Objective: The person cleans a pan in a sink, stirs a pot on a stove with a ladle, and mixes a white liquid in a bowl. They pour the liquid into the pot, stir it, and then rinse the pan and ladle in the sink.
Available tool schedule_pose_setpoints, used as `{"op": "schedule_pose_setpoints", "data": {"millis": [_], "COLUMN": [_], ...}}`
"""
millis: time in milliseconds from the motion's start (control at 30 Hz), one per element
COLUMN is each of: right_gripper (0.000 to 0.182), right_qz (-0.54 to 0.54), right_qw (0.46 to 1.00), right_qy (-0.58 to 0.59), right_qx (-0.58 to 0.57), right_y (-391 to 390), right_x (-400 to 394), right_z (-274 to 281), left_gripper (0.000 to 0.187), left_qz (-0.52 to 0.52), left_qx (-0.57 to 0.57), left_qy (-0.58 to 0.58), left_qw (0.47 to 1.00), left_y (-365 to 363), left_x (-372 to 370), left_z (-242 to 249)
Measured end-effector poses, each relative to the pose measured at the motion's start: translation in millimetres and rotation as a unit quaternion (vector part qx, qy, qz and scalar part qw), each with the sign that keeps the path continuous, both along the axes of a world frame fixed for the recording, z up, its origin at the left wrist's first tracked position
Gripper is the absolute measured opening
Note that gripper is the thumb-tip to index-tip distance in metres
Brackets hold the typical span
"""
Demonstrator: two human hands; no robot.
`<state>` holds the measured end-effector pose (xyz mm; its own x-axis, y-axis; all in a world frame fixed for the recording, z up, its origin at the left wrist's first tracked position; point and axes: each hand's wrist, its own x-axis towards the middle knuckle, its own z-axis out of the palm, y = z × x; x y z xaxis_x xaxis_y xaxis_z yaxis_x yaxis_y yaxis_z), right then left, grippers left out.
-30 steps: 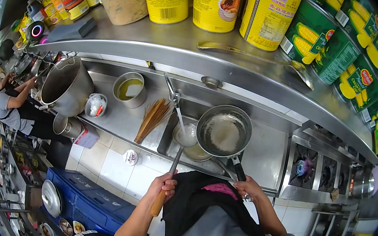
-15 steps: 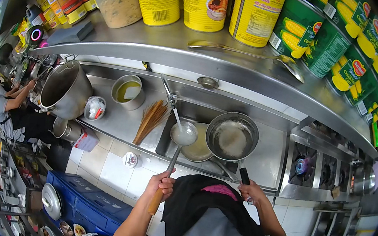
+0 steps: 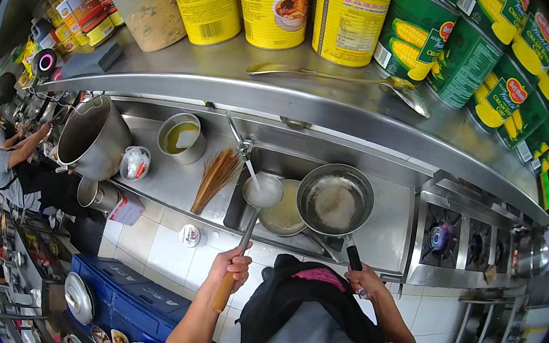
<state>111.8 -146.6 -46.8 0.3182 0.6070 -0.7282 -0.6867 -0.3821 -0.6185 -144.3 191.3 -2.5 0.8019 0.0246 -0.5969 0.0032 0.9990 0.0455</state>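
Note:
My left hand is closed round the handle of a long ladle, whose bowl sits under the stream from the faucet over the sink. My right hand grips the black handle of a dark pan, which rests at the sink's right side with a pale, wet-looking patch on its bottom. Between ladle and pan, partly covered by both, is another pan holding cloudy liquid. A bundle of thin sticks lies left of the sink.
On the counter's left stand a tall pot, a small pot of yellowish liquid and a white tub. A burner burns at right. A shelf with cans crosses above. Other people stand far left.
The ladle and my left hand have shifted slightly left. The view has tilted a little, so the shelf and cans sit further left. Another person has come into view at the far left.

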Motion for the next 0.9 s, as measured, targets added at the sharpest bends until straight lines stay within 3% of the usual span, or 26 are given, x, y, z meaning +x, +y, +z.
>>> {"op": "schedule_pose_setpoints", "data": {"millis": [433, 500, 533, 600, 633, 667, 700, 733, 767, 800, 867, 900], "right_gripper": [0.026, 0.026, 0.025, 0.024, 0.024, 0.023, 0.023, 0.022, 0.022, 0.022, 0.022, 0.022], "right_qz": [0.045, 0.06, 0.066, 0.071, 0.083, 0.096, 0.095, 0.097, 0.1, 0.099, 0.097, 0.099], "right_qw": [0.996, 0.996, 0.995, 0.995, 0.994, 0.992, 0.992, 0.992, 0.992, 0.992, 0.993, 0.993], "right_qy": [-0.059, -0.056, -0.059, -0.062, -0.067, -0.072, -0.072, -0.069, -0.067, -0.067, -0.06, -0.06], "right_qx": [-0.043, -0.045, -0.038, -0.03, -0.035, -0.04, -0.039, -0.038, -0.037, -0.037, -0.01, -0.008], "right_y": [8, 8, 9, 10, 11, 12, 12, 11, 11, 10, 6, 4], "right_x": [4, 3, 3, 2, 2, 3, 2, 2, 2, 2, 1, 0], "right_z": [-12, -14, -14, -12, -8, -6, -5, -5, -5, -5, -8, -8], "left_gripper": [0.021, 0.024, 0.024, 0.032, 0.047, 0.047, 0.055, 0.063, 0.07, 0.07, 0.068, 0.066], "left_qz": [-0.048, -0.09, -0.091, -0.169, -0.205, -0.205, -0.199, -0.179, -0.239, -0.239, -0.272, -0.208], "left_qx": [0.05, 0.163, 0.164, 0.345, 0.417, 0.418, 0.638, 0.815, 0.839, 0.84, 0.849, 0.881], "left_qy": [0.012, 0.041, 0.04, 0.107, 0.116, 0.115, 0.106, 0.089, 0.124, 0.123, 0.2, 0.184], "left_qw": [0.998, 0.982, 0.981, 0.917, 0.878, 0.878, 0.736, 0.544, 0.472, 0.472, 0.406, 0.383], "left_y": [-15, -24, -30, -38, -38, -41, -46, -48, -49, -51, -53, -49], "left_x": [10, 16, 20, 25, 23, 18, 11, 8, 7, 8, 7, 0], "left_z": [17, 20, 22, 26, 18, 5, -9, -16, 6, 15, 22, -7]}}
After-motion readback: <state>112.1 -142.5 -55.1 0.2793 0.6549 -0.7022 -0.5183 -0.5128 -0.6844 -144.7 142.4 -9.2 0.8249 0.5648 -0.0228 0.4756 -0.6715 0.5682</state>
